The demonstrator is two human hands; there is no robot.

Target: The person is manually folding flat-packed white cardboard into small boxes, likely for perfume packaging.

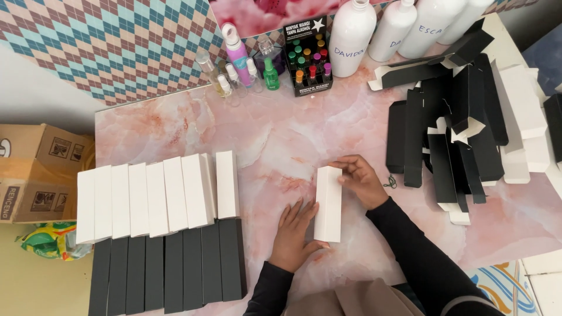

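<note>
The table (275, 140) is pink marble veined with white and rust. Near left lies a row of white boxes (155, 196) above a row of black boxes (170, 269). Far right sits a black-and-white heap of flat cartons (462, 123). The far wall (111, 41) shows teal, red and cream diamonds. One green bottle (270, 77) stands beside a lilac one (237, 52).

Pretty bright, even daylight all over, soft shadows only. A little glare on the white bottles (351, 35), edges bend slightly, everything reasonably sharp.
</note>
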